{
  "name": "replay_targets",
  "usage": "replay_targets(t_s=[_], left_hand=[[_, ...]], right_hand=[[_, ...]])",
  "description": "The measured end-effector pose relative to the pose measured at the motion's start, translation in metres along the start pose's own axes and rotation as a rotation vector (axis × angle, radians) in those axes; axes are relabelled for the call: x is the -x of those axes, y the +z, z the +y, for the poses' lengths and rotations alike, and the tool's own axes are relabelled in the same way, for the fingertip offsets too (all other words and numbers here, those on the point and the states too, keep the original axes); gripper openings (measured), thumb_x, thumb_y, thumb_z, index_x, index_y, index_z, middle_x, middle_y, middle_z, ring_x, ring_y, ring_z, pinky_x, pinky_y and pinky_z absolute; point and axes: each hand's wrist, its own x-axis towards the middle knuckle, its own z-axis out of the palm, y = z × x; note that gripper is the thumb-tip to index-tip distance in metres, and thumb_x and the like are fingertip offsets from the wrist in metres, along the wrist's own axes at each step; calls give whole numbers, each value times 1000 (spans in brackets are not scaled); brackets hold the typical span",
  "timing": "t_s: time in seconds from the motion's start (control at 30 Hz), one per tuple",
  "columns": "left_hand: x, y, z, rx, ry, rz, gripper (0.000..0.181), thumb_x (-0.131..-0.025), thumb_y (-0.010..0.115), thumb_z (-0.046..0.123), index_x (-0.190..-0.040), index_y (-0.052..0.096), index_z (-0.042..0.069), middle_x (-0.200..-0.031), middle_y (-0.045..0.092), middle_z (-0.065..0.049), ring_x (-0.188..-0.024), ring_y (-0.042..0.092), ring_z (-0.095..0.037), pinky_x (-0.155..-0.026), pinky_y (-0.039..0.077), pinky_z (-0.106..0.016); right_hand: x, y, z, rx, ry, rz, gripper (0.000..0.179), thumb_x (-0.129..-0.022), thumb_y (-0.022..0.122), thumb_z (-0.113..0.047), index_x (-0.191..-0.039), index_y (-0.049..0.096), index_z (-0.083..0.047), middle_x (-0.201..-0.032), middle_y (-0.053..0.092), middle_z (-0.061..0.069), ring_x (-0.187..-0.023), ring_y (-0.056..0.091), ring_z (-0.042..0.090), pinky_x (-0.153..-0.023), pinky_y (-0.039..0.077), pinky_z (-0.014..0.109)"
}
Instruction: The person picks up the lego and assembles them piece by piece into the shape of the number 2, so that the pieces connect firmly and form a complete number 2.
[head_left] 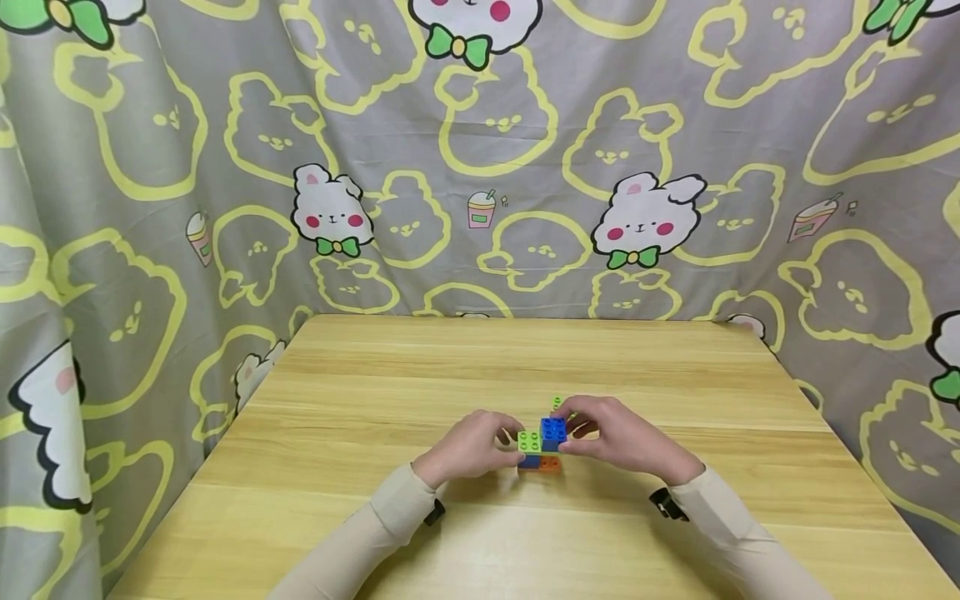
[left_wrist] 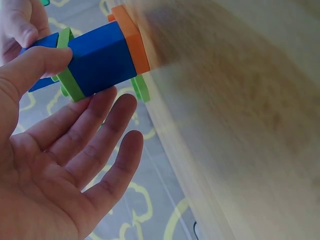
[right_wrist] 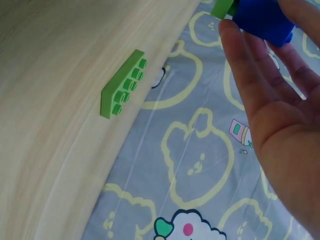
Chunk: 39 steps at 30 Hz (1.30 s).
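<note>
A small stack of toy building bricks stands on the wooden table. Its base is an orange plate (head_left: 551, 464), with a blue brick (left_wrist: 102, 59) on it and a light green plate (head_left: 528, 441) across that. Seated on the green plate's right part in the head view is an upper blue brick (head_left: 553, 430). My left hand (head_left: 472, 446) pinches the stack at the green plate and lower blue brick, thumb on one side, fingertips on the other. From the right, my right hand (head_left: 615, 435) grips the upper blue brick between thumb and fingers.
A loose green studded plate (right_wrist: 122, 87) lies on the table (head_left: 360, 383) beyond the stack, partly hidden by the right hand in the head view. A grey curtain (head_left: 517, 192) with cartoon prints hangs behind the table and along its sides.
</note>
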Motion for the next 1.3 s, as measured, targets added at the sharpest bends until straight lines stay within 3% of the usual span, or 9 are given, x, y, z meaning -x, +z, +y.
replay_targets(t_s=[0.13,0.63,1.3], left_hand=[[-1,0,-2,4,-3,0,35,-91,78,28,-120,74,9,-108,75,-2,-90,66,-6,-78,53,-24],[0,-1,-1,8,-5,-6,34,-90,79,27,-119,75,10,-108,75,1,-90,66,-6,-78,54,-24],[1,-2,1,-4,13,-3,32,-91,78,27,-118,75,11,-107,75,1,-90,67,-9,-78,54,-24]], right_hand=[[0,0,0,1,-10,-3,31,-94,77,-25,-122,67,-16,-113,71,-2,-95,71,9,-83,58,26],[-1,3,-1,4,34,22,33,-96,72,-39,-120,67,-18,-107,71,-8,-96,70,9,-85,59,31],[-3,4,1,-70,37,-22,28,-95,75,-26,-119,64,-15,-113,70,0,-103,72,18,-86,58,26]])
